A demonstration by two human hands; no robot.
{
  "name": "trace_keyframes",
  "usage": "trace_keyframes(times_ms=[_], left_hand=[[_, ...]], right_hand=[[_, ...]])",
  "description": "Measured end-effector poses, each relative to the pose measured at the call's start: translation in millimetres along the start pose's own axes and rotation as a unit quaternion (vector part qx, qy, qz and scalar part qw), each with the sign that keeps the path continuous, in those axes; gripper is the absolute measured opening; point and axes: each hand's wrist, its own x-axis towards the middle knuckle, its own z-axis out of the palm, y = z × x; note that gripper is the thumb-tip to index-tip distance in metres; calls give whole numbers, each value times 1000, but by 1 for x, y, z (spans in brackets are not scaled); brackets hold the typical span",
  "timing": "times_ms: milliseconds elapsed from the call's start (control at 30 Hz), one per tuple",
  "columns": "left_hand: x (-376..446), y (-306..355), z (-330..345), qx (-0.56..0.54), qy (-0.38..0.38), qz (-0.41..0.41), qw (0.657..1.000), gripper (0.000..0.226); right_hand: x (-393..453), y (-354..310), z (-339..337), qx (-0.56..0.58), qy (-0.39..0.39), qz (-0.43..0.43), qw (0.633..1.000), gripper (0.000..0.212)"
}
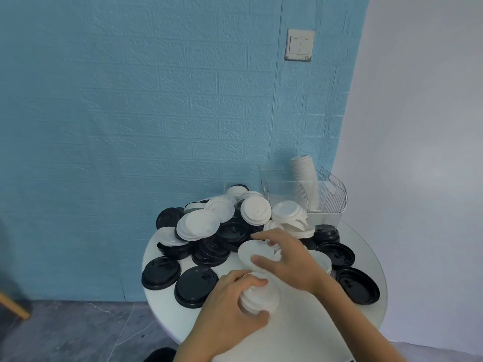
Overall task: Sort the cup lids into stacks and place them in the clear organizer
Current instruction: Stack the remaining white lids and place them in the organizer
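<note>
Fingers of the left hand (230,307) curl round a ribbed white lid stack (258,296); the right hand (290,259) pinches a smooth round white lid (251,253).

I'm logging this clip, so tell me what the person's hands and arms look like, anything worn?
Both are bare: the left hand and right hand show no gloves, rings or watch, and the forearms carry no sleeves as far as the frame shows.

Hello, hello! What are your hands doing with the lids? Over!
Left hand grips white lid stack. Right hand pinches a white lid above it. Organizer holds one white stack; loose lids crowd the path.
</note>
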Motion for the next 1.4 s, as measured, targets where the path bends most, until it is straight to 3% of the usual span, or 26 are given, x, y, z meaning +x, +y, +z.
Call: trace_keyframes(times_ms=[133,333,600,767,1033,1133,1233,1400], left_hand=[[0,-2,-3,-12,-3,-10,1000,56],[0,-2,-2,-8,3,-10,1000,57],[0,-3,-2,-18,-2,-13,1000,52],[1,-4,-1,-27,0,-17,999,56],[1,-6,1,-44,10,-18,999,60],[1,-5,0,-39,11,-17,999,58],[0,-5,1,-39,12,-18,999,57],[1,-1,0,-63,39,-30,997,64]], right_hand=[[27,8,17,-110,-80,23,990,56],[28,14,16,-135,-111,39,984,66],[33,11,4,-203,-166,23,965,47],[33,9,1,-258,-208,14,943,57],[19,9,2,-215,-160,6,964,42],[8,7,-6,-151,-104,-5,983,36],[-5,2,-10,-60,-50,-5,997,47],[-17,-1,-3,56,62,-39,996,38]])
